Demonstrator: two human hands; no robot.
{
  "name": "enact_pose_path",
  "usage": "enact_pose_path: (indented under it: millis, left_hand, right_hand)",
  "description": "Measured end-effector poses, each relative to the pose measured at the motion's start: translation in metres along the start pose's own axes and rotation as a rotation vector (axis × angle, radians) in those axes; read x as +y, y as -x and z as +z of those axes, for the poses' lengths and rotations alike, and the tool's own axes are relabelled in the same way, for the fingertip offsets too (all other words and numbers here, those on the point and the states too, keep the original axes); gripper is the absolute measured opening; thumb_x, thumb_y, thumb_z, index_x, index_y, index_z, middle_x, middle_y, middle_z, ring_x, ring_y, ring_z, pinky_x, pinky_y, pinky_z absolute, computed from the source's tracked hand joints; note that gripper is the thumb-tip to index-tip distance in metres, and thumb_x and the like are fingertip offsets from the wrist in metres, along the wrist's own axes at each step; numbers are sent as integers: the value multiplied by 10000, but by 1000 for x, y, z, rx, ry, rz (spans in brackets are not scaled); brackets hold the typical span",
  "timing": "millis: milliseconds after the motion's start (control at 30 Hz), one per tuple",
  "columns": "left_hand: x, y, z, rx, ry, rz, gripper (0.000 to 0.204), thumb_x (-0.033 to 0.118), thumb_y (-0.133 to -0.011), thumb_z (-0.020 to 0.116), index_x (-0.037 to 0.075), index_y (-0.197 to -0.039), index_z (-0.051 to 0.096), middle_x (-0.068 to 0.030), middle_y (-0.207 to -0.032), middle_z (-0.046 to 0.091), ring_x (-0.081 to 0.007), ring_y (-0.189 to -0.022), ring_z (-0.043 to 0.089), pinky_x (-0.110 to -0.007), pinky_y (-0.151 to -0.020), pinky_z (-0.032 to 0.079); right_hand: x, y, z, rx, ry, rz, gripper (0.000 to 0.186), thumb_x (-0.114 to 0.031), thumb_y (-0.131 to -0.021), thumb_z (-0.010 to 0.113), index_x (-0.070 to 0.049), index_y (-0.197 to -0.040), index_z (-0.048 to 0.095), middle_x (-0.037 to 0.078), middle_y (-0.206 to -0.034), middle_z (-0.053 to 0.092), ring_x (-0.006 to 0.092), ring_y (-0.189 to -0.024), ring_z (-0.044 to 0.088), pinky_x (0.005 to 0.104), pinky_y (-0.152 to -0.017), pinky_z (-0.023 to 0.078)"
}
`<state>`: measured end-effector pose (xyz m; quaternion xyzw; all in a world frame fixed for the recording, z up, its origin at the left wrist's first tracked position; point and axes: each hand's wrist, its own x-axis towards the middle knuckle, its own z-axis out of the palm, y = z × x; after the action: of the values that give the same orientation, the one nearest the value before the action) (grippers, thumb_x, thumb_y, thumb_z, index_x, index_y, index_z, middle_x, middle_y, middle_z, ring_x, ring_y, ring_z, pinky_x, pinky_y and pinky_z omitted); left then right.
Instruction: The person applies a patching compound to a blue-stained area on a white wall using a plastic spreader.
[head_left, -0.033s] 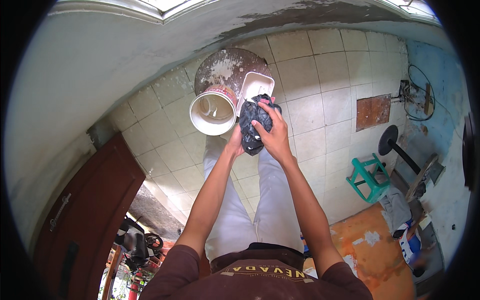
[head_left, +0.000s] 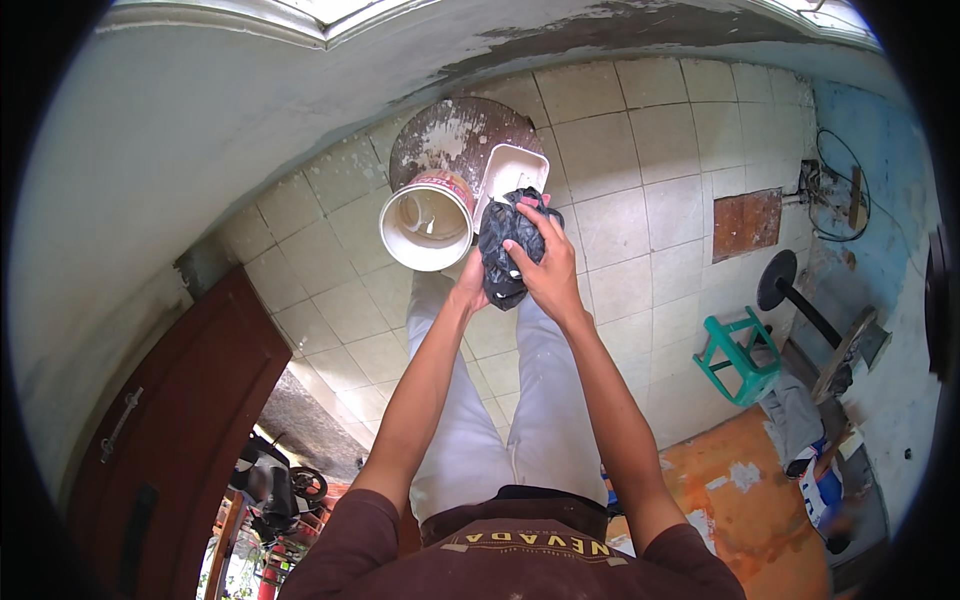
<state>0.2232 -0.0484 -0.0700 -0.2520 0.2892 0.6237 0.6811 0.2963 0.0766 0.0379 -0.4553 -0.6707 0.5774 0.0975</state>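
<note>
Left hand (head_left: 470, 285): holding black plastic bag (head_left: 499, 258), fingers mostly hidden
Right hand (head_left: 550, 268): clamped on bag's right side
Bag: crumpled, between hands
White bucket (head_left: 398, 243): just beyond left hand
White tray (head_left: 515, 168): beyond right hand

Hands (head_left: 549, 272) holding crumpled black plastic (head_left: 500, 255) — white bucket (head_left: 428, 257), tray (head_left: 512, 168) nearby
</note>
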Motion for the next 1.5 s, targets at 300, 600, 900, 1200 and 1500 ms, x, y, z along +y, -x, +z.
enact_pose_path:
  millis: [300,600,900,1200,1500]
  left_hand:
    - [14,-22,-10,-23,-83,-43,453,333,-1102,381,37,-1409,533,-125,-1270,686,-227,-1082,719,-389,-910,630]
    - [20,-35,14,64,-57,-59,455,331,-1087,385,18,-1362,568,-148,-1213,707,-252,-1019,740,-400,-871,641]
    - [4,-30,-4,0,-16,-75,433,327,-1096,380,44,-1371,558,-130,-1246,691,-242,-1068,722,-395,-913,623]
    - [-19,-9,-28,66,48,-59,432,333,-1092,400,42,-1365,564,-132,-1257,686,-247,-1094,712,-409,-951,606]
    - [-30,1,-52,79,89,-73,427,324,-1088,405,32,-1355,567,-146,-1257,686,-258,-1086,716,-418,-949,609]
  right_hand:
    - [-2,-6,-5,18,-16,51,499,-75,-879,745,0,-1347,590,246,-1315,611,393,-1244,592,420,-1063,457]
    - [-4,-12,-15,29,-42,82,500,-65,-879,734,2,-1351,584,240,-1271,617,394,-1217,604,421,-1035,474]
    - [7,-8,-10,63,-16,-6,488,-63,-859,758,-30,-1325,617,182,-1206,650,345,-1114,647,393,-977,502]
    - [16,6,-3,7,-11,25,488,-64,-861,748,-27,-1328,614,201,-1161,649,351,-1087,657,387,-955,507]
    - [17,15,4,-71,-8,80,501,-54,-865,723,-1,-1343,583,236,-1204,631,424,-1127,638,435,-977,498]
